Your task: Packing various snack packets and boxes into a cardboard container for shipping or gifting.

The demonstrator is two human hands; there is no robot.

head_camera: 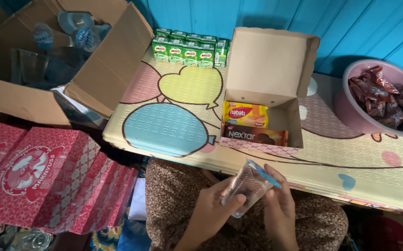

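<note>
So both hands are on a sealed clear water cup (248,186) over the lap: left hand (213,207) grips its base, right hand (278,207) its lidded end, just below the open snack box (264,93) on the worktop (350,158).

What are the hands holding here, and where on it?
A sealed clear plastic cup, lying sideways: left hand grips its lower side, right hand its lidded rim end.

An open box (276,88) on the table (350,158) holds a yellow packet (245,115) and a brown packet (255,135). Green cartons (187,49) line the wall; red boxes (48,181) lie stacked left.
</note>
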